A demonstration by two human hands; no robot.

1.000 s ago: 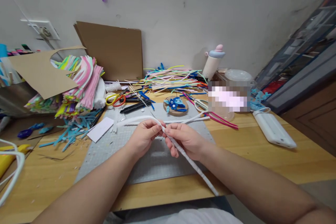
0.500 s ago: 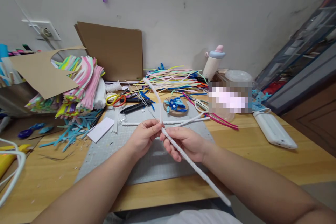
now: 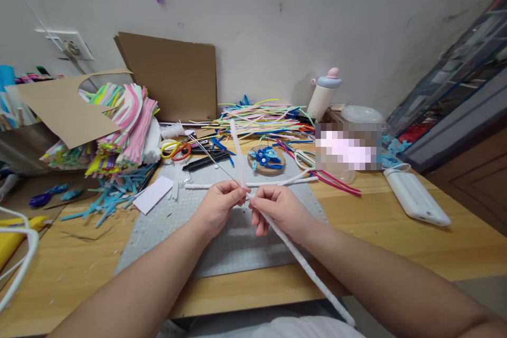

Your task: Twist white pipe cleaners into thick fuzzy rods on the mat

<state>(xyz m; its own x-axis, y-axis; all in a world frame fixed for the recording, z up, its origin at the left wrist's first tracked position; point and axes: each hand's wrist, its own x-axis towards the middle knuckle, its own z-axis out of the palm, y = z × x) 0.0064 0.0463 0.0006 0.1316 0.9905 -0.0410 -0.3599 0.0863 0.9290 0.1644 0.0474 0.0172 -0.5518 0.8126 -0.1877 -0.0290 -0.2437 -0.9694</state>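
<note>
Cluttered wood desk (image 3: pixel 396 232), grey mat (image 3: pixel 237 245) — L hand (image 3: pixel 216 208) + R hand (image 3: pixel 279 211) each pinching white pipe cleaner (image 3: pixel 301 264)

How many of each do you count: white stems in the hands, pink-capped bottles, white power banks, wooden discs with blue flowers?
white stem, held by left hand and right hand: 1
pink-capped bottle: 1
white power bank: 1
wooden disc with blue flower: 1
Total: 4

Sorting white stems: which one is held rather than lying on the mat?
The white stem pinched between left hand and right hand, slanting toward the near edge; the other stem lies flat on the mat.
</note>
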